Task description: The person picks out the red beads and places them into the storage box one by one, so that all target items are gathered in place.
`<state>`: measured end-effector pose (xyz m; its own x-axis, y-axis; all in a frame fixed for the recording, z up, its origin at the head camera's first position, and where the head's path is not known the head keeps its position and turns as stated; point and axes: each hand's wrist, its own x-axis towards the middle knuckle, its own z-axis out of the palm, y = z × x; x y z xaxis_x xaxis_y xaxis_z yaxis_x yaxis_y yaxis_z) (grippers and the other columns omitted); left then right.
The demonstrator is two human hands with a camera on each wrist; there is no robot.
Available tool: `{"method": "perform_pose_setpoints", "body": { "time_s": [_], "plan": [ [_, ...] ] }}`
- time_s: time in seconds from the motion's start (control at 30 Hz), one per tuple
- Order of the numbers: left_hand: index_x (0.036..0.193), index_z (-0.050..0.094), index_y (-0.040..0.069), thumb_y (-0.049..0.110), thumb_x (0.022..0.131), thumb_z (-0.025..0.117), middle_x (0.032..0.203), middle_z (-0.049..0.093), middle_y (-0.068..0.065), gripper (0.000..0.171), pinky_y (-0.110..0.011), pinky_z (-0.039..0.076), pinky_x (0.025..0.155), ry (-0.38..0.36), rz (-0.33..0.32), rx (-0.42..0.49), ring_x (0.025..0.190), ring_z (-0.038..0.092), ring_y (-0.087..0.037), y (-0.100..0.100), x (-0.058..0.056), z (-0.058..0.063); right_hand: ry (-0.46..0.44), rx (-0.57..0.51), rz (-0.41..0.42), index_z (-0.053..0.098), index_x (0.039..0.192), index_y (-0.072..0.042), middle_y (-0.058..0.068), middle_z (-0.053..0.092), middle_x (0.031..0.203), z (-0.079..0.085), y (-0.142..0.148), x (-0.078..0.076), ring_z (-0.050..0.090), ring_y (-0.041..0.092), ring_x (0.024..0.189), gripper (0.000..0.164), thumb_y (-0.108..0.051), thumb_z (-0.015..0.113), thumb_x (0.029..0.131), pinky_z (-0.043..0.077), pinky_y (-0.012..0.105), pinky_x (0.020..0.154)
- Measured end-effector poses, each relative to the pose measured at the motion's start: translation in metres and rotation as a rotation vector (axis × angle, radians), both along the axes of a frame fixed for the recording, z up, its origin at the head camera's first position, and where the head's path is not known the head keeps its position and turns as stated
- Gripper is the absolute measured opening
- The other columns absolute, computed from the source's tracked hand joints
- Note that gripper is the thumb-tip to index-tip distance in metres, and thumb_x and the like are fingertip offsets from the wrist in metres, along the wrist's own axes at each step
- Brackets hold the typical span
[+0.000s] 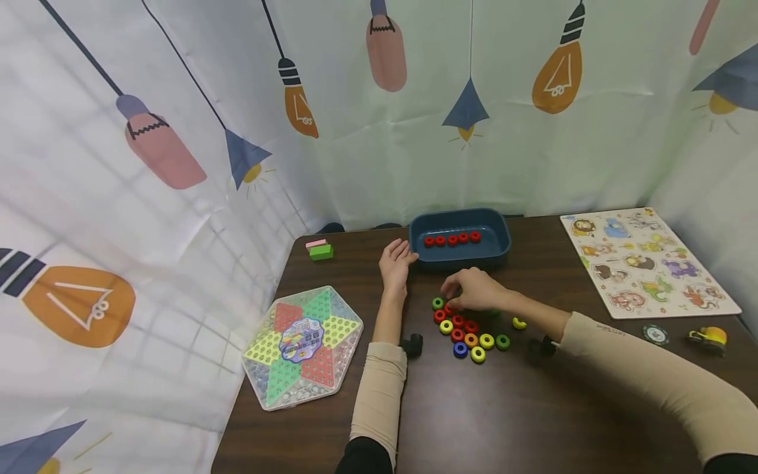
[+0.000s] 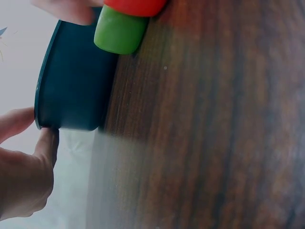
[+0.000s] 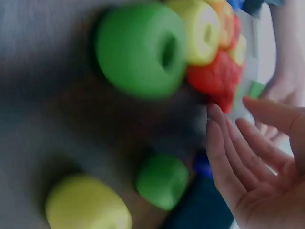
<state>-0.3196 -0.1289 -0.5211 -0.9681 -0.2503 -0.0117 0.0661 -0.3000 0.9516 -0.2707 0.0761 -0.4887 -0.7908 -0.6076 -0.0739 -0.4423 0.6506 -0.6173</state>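
Observation:
My left hand (image 1: 395,266) is at the left corner of a dark blue tray (image 1: 506,240), its fingers fairly straight. In the left wrist view, fingertips touch the tray's rim (image 2: 40,86) and corner. Several red rings (image 1: 453,240) sit in a row inside the tray. Over a cluster of small coloured rings on the table is my right hand (image 1: 476,289). Its thumb and fingers (image 3: 224,167) stand apart in the right wrist view, close to a red ring (image 3: 209,74), with nothing visible between them. Nearby lie a green ring (image 3: 138,50) and a yellow ring (image 1: 478,355).
A hexagonal star-pattern board game (image 1: 302,349) lies on the left. Green and pink blocks (image 1: 321,252) are at the back left. At the right are an animal picture board (image 1: 648,263), a round dark disc (image 1: 655,334) and a small yellow toy (image 1: 710,338). A curved yellow piece (image 1: 519,323) lies near my right forearm.

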Motion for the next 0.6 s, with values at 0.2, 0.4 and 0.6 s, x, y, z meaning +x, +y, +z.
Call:
{"method": "perform_pose_setpoints", "body": {
  "time_s": [0.2,0.4,0.6],
  "plan": [
    [0.136,0.049,0.001,-0.015,0.081,0.067,0.139,0.049,-0.027,0.059,-0.031,0.048,0.102,0.01,0.009,0.019,0.127,0.053,-0.029,0.001,0.002,-0.001,-0.168,-0.109,-0.116,0.073,0.105,-0.011,-0.003,0.073,0.082,-0.018,-0.007,0.007,0.069,0.013,0.062,0.022,-0.008,0.075,0.083,0.058,0.028,0.056],
    [0.136,0.048,0.0,-0.014,0.082,0.067,0.139,0.049,-0.028,0.059,-0.032,0.05,0.099,0.013,0.013,0.012,0.128,0.053,-0.031,0.001,0.002,-0.001,-0.291,-0.204,-0.136,0.072,0.107,-0.008,0.005,0.074,0.085,-0.015,-0.003,0.004,0.071,0.021,0.064,0.026,-0.001,0.074,0.082,0.06,0.034,0.056],
    [0.136,0.049,0.001,-0.013,0.083,0.067,0.138,0.051,-0.025,0.058,-0.031,0.052,0.096,0.006,0.012,-0.007,0.127,0.053,-0.029,0.002,0.003,-0.001,-0.319,-0.231,-0.099,0.069,0.112,-0.003,0.009,0.074,0.091,0.013,0.006,-0.012,0.072,0.028,0.068,0.027,0.001,0.07,0.084,0.061,0.041,0.06]
  ]
}}
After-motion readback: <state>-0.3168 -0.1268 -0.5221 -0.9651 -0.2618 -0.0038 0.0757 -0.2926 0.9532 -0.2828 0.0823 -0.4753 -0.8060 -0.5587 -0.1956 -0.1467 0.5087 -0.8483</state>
